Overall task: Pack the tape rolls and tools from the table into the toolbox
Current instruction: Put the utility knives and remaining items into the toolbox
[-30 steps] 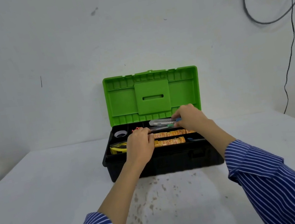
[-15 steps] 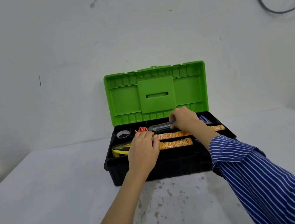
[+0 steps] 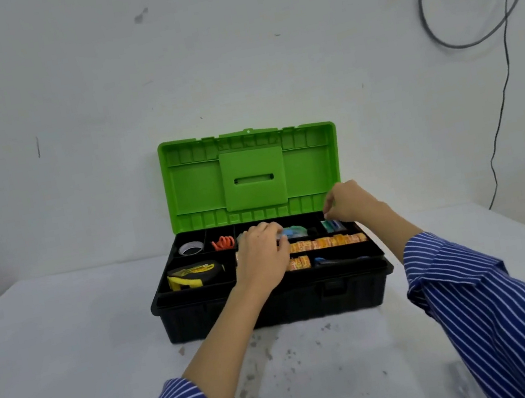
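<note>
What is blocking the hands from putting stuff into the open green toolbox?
Nothing visible. The green lid stands up at the back, so the black tray is open on top. The left hand and right hand are both over its compartments.

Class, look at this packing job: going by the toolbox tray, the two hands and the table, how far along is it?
Nearly done. The toolbox tray already holds a tape measure, a tape roll, an orange item and rows of orange strips. In hand: the left hand rests on blurred items in the back compartment; the right hand hovers over the far-right one. Left: the table shows nothing to pack, and the green lid stands open.
</note>
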